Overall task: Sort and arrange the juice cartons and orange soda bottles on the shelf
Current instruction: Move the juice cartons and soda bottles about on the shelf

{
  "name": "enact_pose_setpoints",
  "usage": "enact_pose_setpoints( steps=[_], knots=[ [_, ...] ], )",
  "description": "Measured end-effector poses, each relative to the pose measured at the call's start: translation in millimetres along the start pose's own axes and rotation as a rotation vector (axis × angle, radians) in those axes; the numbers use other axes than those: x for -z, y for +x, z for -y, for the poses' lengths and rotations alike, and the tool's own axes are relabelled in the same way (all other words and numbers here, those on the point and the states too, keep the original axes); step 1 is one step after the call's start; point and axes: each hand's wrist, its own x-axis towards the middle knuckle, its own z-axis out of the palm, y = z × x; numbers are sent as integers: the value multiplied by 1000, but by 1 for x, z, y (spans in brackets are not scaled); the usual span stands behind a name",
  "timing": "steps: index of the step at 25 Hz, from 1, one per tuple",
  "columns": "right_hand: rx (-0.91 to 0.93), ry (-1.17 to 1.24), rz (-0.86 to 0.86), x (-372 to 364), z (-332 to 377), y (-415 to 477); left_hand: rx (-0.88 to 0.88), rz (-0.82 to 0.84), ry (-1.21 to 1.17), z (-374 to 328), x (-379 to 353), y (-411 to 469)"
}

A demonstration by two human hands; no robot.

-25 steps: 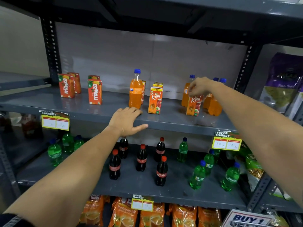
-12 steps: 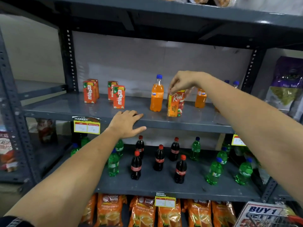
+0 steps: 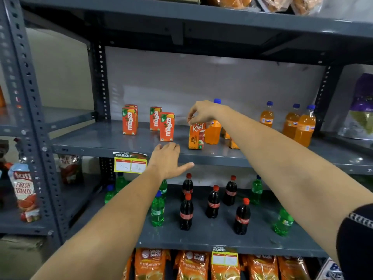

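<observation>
My right hand (image 3: 201, 112) pinches the top of an orange Real apple juice carton (image 3: 196, 136), which stands on the grey middle shelf (image 3: 96, 141). Right behind the carton is an orange soda bottle (image 3: 213, 132) with a blue cap. Three more orange soda bottles (image 3: 302, 128) stand at the shelf's right end. Several red Maaza cartons (image 3: 167, 126) are grouped to the left. Other Real cartons (image 3: 233, 143) are mostly hidden behind my right forearm. My left hand (image 3: 167, 160) rests flat on the shelf's front edge, fingers spread, holding nothing.
Cola bottles (image 3: 186, 213) and green soda bottles (image 3: 157, 211) fill the shelf below. Orange tea packets (image 3: 151, 263) lie on the lowest shelf. A yellow price tag (image 3: 130, 165) hangs from the middle shelf's edge. Steel uprights (image 3: 100, 83) frame the bay; purple bags (image 3: 361, 110) sit at right.
My right hand has carried the Real carton leftward along the shelf, from the soda bottles at right to in front of the lone bottle. My left hand stayed on the shelf edge.
</observation>
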Motion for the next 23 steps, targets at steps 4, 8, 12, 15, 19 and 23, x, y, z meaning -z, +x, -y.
enact_pose_setpoints(
  steps=[4,8,12,15,19,23],
  knots=[
    [-70,45,77,4,6,-2,-8,-1,-3,4,-1,-3],
    [-64,79,100,22,1,-13,15,-58,-18,-2,-6,-5],
    [18,57,-117,38,-26,-16,-51,-115,15,-18,-15,-15],
    [31,-148,-328,40,-46,-11,-98,-198,37,-37,-29,-27],
    [-30,-217,-260,33,-68,1,-199,-263,59,-51,-34,-24],
    [-32,-50,-130,26,-80,12,-241,-256,19,-67,-29,-11]
  ],
)
